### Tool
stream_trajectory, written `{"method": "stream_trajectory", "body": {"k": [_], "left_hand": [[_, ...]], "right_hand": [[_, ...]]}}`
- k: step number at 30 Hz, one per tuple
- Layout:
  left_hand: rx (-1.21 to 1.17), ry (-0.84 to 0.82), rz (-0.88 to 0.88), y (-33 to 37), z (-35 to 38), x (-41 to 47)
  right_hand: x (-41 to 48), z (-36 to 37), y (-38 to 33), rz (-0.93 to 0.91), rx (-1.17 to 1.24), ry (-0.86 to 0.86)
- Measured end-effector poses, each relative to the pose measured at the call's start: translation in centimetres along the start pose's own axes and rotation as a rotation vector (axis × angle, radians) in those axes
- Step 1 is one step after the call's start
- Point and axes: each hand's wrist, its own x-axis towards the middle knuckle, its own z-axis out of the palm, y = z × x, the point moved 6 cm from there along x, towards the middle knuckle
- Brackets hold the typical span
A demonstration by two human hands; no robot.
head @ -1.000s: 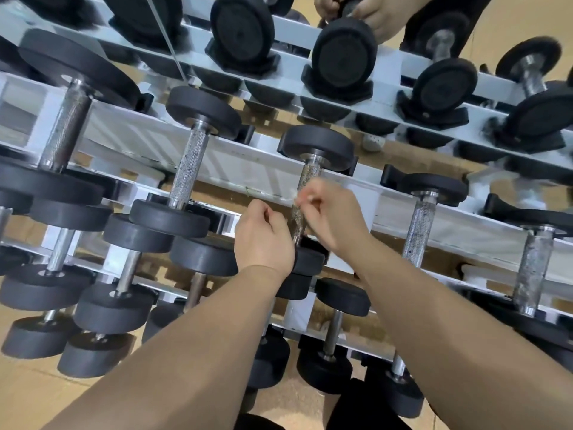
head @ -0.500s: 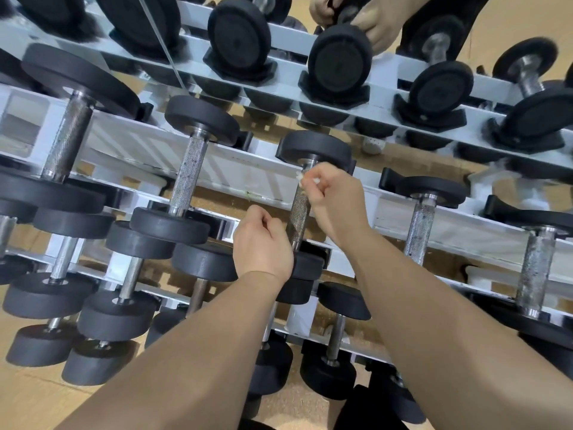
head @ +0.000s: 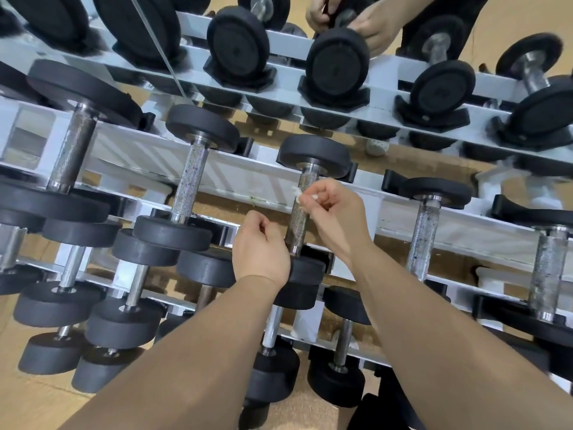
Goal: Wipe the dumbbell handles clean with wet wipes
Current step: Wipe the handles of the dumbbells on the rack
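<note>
Racking (head: 242, 178) is bearing the heavy dumbbell (head: 313, 153). Right hand (head: 338, 218) is pinching a limp wipe (head: 297, 193) (probably tear-prone) at its knurled handle (head: 296, 225); left hand (head: 260, 249) is curling alongside, hold unclear.

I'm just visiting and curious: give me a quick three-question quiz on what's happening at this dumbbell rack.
1. True or false: the right hand pinches a white wipe.
2. The wipe is at which dumbbell handle? A the far-left one; B the one beside the left hand; C a bottom-row one.
3. Fill in: the dumbbells rest on a white ____.
Key: 1 true; 2 B; 3 rack.
</note>
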Motion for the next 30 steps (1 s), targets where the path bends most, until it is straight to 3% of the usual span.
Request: {"method": "stream_trajectory", "body": {"k": [6,8,11,13,19,21,23,25,30], "left_hand": [[0.004,-0.009,-0.005,0.2,0.0,-0.2],[0.001,-0.011,-0.008,0.2,0.0,-0.3],[0.003,-0.006,-0.016,0.2,0.0,-0.4],[-0.004,0.004,-0.015,0.2,-0.1,-0.4],[0.004,0.018,-0.009,0.0,0.0,-0.2],[0.008,0.018,-0.003,0.0,0.0,-0.2],[0.016,0.012,0.026,0.2,0.0,-0.2],[0.049,-0.002,0.109,0.6,0.2,-0.3],[0.087,-0.156,0.366,2.7,0.8,-1.6]], "right_hand": [[-2.4,-0.5,1.1,0.058,0.117,-0.076],[-2.5,-1.0,1.3,0.043,0.018,-0.068],[-1.9,-1.2,0.2,-0.121,-0.293,-0.040],[-1.4,-1.0,-0.2,-0.141,-0.320,-0.042],[-2.8,-0.2,0.7,0.002,-0.152,-0.164],[-3.2,-0.5,1.2,0.051,-0.097,-0.127],[-3.1,-1.0,1.6,0.175,0.115,-0.049],[-3.4,-1.0,1.8,0.318,0.365,-0.032],[-5.0,-0.7,1.1,0.416,0.548,-0.149]]}}
